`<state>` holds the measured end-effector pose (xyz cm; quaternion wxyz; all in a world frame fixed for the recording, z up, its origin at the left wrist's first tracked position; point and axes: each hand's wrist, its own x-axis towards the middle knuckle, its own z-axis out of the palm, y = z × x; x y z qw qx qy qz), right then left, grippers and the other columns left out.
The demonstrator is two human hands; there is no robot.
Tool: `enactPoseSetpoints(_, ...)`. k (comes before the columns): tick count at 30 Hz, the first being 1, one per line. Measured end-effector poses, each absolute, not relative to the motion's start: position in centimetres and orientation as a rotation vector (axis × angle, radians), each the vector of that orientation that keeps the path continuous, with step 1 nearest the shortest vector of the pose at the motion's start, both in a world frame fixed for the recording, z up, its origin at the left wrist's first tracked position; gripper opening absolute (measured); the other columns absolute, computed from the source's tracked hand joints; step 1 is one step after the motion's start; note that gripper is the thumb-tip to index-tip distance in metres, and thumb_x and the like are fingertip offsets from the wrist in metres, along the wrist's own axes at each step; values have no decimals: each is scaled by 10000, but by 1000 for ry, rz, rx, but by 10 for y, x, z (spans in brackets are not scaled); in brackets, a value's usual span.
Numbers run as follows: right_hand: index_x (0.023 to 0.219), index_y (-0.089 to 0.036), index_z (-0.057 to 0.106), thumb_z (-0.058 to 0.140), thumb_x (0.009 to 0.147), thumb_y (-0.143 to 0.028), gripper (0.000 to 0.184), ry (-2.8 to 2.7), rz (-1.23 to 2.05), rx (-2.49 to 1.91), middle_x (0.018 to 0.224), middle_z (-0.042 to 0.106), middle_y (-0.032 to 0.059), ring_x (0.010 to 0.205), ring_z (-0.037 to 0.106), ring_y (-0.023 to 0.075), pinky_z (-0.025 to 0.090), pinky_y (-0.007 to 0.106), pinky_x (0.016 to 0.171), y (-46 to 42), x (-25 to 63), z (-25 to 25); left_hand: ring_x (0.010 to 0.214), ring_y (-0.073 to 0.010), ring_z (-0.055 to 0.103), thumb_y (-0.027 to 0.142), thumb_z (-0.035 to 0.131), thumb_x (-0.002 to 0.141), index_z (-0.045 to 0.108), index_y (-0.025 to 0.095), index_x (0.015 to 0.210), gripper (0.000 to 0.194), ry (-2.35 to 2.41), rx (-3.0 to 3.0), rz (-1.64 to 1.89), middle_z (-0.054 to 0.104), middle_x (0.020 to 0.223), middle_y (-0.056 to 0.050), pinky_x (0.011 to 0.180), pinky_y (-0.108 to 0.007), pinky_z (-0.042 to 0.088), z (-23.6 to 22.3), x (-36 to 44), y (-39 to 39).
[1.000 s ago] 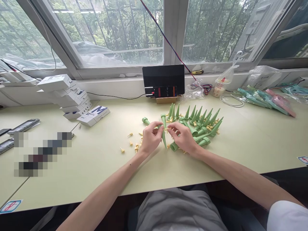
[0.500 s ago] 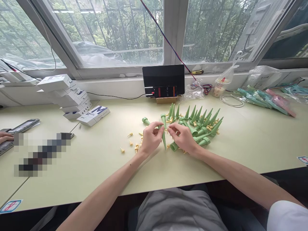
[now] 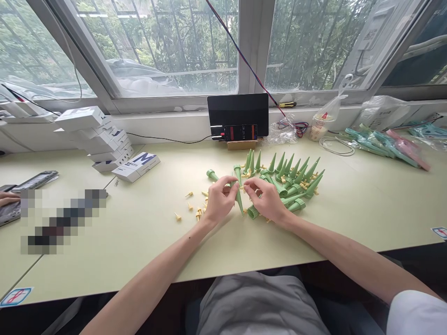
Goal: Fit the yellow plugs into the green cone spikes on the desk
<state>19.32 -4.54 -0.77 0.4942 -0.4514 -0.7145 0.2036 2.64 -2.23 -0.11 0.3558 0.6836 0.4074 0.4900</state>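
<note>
My left hand (image 3: pixel 218 201) is closed around a green plastic cone spike (image 3: pixel 239 200), held with its point toward me. My right hand (image 3: pixel 267 199) pinches a small yellow peg (image 3: pixel 241 188) against the side of that spike. Behind and to the right of my hands lies a pile of green cone spikes (image 3: pixel 289 179), some standing upright. Several loose yellow pegs (image 3: pixel 194 208) are scattered on the pale green table (image 3: pixel 146 232) left of my left hand. One more green spike (image 3: pixel 211 175) lies just beyond the left hand.
A dark tablet (image 3: pixel 238 112) with a phone (image 3: pixel 240 132) leaning on it stands at the window sill. White boxes (image 3: pixel 98 139) are stacked at the left. Bagged teal and pink items (image 3: pixel 387 142) lie at the right. Another person's hand (image 3: pixel 7 199) rests on a keyboard at the far left.
My hands have stayed almost in place, the fingers of both working slightly on the spike and peg. The other person's hand came into view at the far left.
</note>
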Motion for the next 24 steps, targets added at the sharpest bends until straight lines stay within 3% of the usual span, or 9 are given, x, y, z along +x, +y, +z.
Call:
enactPoseSetpoints(6, 981, -195, 648, 534, 965, -296, 153, -1733, 508, -1099, 909, 703, 61, 725, 626, 171, 501, 268, 583, -45, 193, -7, 438, -72, 522, 353, 617, 894, 640, 181, 923, 177, 1072, 1763, 1235, 607, 706, 13, 417, -204, 446, 1, 27, -23)
enactPoseSetpoints(16, 925, -198, 638, 525, 971, -293, 155, -1759, 504, -1106, 808, 672, 25, 690, 607, 150, 481, 251, 594, -44, 194, -9, 473, -74, 541, 354, 609, 889, 639, 180, 911, 178, 1055, 1778, 1215, 626, 741, 5, 449, -198, 473, 1, 26, -23)
enactPoseSetpoints(24, 919, -195, 636, 516, 975, -310, 175, -1757, 515, -1112, 819, 674, 32, 685, 595, 152, 483, 259, 596, -45, 194, -7, 449, -94, 554, 359, 610, 894, 640, 186, 913, 177, 1055, 1790, 1201, 588, 612, 29, 434, -204, 458, 1, 25, -23)
